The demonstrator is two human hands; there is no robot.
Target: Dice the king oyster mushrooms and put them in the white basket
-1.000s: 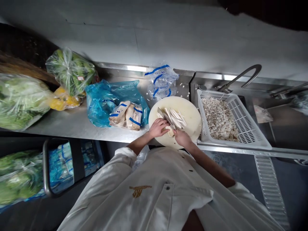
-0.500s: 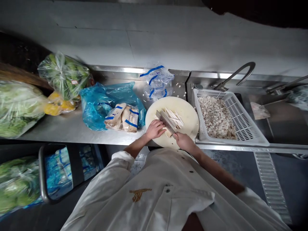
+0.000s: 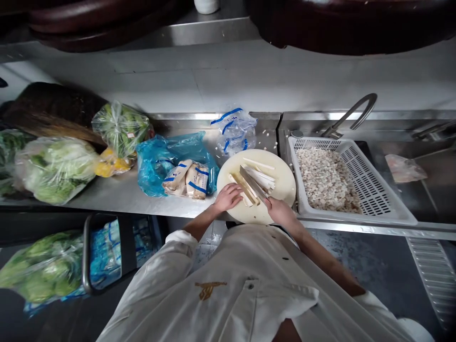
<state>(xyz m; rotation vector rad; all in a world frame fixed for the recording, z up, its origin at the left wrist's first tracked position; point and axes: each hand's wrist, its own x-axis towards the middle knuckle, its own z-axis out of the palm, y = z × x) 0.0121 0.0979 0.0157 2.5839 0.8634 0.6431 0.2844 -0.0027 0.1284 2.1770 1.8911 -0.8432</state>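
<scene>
My right hand (image 3: 280, 212) is closed round the handle of a cleaver (image 3: 253, 183), whose blade lies slantwise over the round cutting board (image 3: 285, 185). Pale strips (image 3: 264, 179) lie to the right of the blade, and one thin strip lies apart behind them. To the blade's left are more cut pieces (image 3: 246, 194). My left hand (image 3: 228, 197) rests at the board's left edge beside these pieces, fingers extended and close to them; no object is held in it.
A white basket (image 3: 384, 204) of diced pieces stands right of the board, near a faucet (image 3: 351, 114). Leftward are packaged mushrooms (image 3: 188, 178), a blue bag (image 3: 151, 166) and bagged greens (image 3: 59, 168). Clear plastic packaging (image 3: 237, 130) lies behind.
The view has shifted, showing more of the shelf above. My left hand has moved slightly away from the blade, the pieces left of it are now exposed, and the strips are arranged differently.
</scene>
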